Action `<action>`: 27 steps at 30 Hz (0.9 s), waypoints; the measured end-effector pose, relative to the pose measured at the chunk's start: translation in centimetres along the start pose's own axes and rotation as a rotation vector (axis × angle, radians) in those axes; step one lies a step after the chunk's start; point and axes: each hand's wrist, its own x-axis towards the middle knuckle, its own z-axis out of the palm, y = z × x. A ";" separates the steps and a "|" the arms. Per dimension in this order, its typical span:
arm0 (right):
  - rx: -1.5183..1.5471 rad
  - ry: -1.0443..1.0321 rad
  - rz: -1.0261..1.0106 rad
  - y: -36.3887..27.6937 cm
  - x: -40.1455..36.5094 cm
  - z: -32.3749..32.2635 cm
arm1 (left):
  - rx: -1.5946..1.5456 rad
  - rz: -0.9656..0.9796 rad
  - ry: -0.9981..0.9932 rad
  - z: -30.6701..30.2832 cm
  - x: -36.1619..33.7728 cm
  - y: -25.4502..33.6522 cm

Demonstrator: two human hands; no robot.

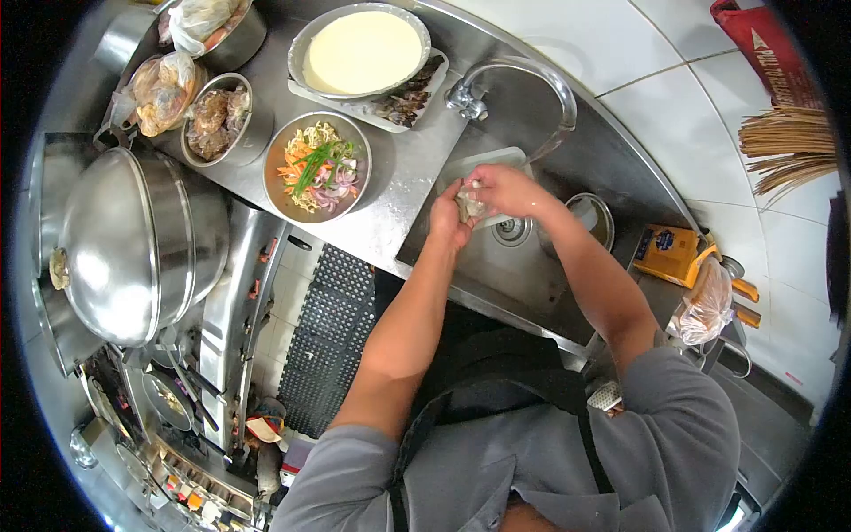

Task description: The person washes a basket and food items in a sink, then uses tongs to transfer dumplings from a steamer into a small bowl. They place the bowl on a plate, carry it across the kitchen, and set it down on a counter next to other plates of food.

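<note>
1. Steel table (pixel 392 217), at nine o'clock from our left hand (pixel 449 215), joins a sink (pixel 532 277). We do best to keep the handling inside the sink, where drips are caught. One table, one sink.
2. Two bowls stand on the table: a bowl of pale liquid (pixel 296 55) at eleven o'clock, a bowl of noodles and vegetables (pixel 306 215) at ten. We should keep wet fingers clear of both.
3. One tap (pixel 514 64) arches at one o'clock; we should avoid knocking its spout.
4. One white tray (pixel 510 158) lies in the sink beneath our fingers; staying low over it should catch anything dropped.
5. Two hands work: the left curls round a pale piece (pixel 472 202), while the right hand (pixel 501 190), at two o'clock, pinches it.
6. That piece sits between them above the tray. It looks soft, so we would grip lightly. We count one, partly hidden.
</note>
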 end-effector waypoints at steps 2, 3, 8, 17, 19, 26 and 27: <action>-0.318 0.059 -0.148 -0.7 -0.9 0.0 | -0.045 -0.021 -0.070 0.6 -0.4 0.0; -0.475 0.088 -0.222 -1.1 -1.3 0.0 | -0.068 -0.032 -0.097 1.6 -1.5 0.2; 0.062 0.175 0.035 -1.7 -1.7 -1.4 | -0.126 -0.086 -0.122 1.1 -2.3 0.2; -0.708 0.198 -0.195 12.8 5.9 4.5 | -0.099 -0.086 0.119 -1.5 -6.0 1.4; -0.807 0.112 -0.176 12.9 6.4 4.8 | -0.153 -0.087 0.172 -0.3 -6.9 1.7; -0.890 0.110 -0.126 15.1 8.9 5.2 | -0.099 -0.121 0.052 -2.1 -6.4 0.8; -0.866 0.147 -0.125 15.1 9.0 5.0 | -0.084 -0.123 0.034 -2.2 -6.3 0.8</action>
